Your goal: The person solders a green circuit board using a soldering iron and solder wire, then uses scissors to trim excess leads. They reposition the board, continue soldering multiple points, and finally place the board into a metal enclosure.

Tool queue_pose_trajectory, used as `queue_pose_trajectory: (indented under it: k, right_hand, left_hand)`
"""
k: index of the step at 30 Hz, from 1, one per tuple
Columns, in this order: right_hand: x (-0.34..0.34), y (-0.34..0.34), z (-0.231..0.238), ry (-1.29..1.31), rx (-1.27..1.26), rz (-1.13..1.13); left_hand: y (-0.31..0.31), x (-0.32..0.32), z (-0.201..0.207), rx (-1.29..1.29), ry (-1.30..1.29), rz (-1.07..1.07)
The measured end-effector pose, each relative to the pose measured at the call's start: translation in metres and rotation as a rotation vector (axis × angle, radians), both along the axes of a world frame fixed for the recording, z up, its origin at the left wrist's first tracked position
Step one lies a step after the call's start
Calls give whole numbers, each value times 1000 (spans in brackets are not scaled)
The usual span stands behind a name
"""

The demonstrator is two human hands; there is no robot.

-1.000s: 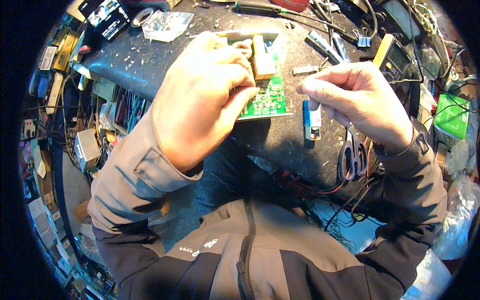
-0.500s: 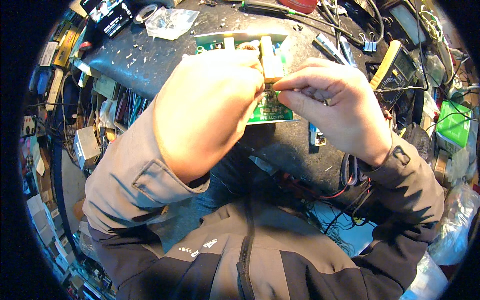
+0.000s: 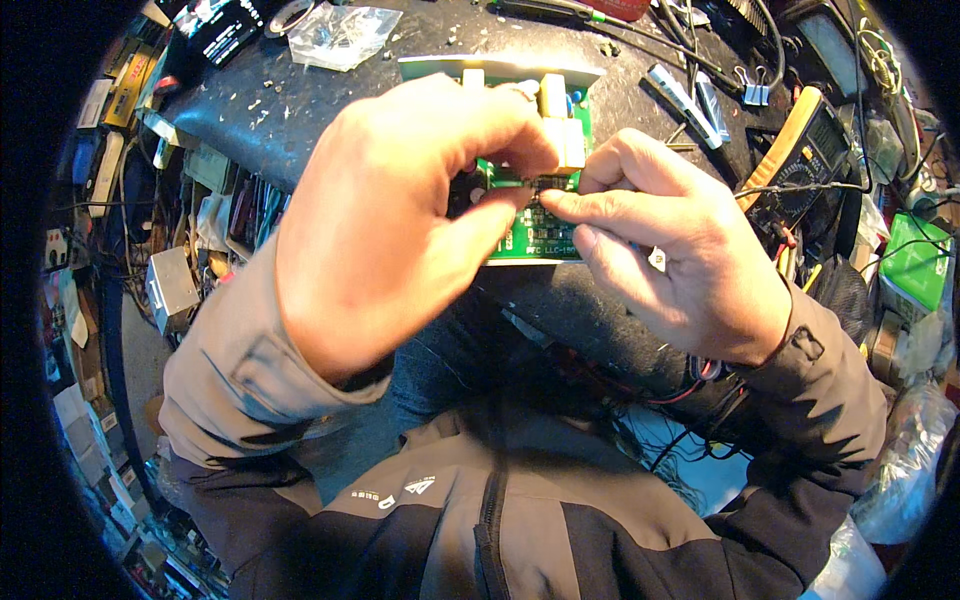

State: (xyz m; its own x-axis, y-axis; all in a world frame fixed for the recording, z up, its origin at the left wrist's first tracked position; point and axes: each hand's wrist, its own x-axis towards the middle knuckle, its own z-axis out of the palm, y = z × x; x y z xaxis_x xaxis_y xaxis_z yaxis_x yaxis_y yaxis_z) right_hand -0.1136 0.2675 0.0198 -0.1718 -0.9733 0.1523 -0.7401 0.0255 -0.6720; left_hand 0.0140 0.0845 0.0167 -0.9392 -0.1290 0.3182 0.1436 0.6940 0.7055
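Note:
A green circuit board (image 3: 553, 250) with tall yellow blocks, small chips and pale metal edges lies before me, partly covered by both hands. My left hand (image 3: 385, 190) arches over its left side, thumb and forefinger parted in a C shape. Its thumb tip is over the small parts, and the forefinger tip is at a pale yellow block (image 3: 567, 145); the other fingers are hidden. From the right, my right hand (image 3: 690, 235) brings its forefinger tip down on the board beside that thumb. The right thumb hangs apart from the forefinger, with nothing seen between them.
At the right sits a yellow and black multimeter (image 3: 800, 150) with cables. Nearby are a binder clip (image 3: 757, 88) and a pale pen-like tool (image 3: 685, 100). A clear plastic bag (image 3: 342, 35) and a tape roll (image 3: 290, 18) lie at the far left. A green box (image 3: 915, 262) stands far right.
The left thumb and forefinger have spread from a closed grip. My right hand has gone from a pinch to a forefinger on the board. The whole view has shifted slightly.

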Motion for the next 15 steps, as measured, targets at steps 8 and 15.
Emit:
queue_pose_trajectory:
  k: [8,15]
  right_hand:
    - [6,3,3,-35,21,-3]
    - [3,9,3,-157,51,-31]
  left_hand:
    - [8,3,-1,-14,-40,55]
    - [-9,-17,8,-65,-60,-173]
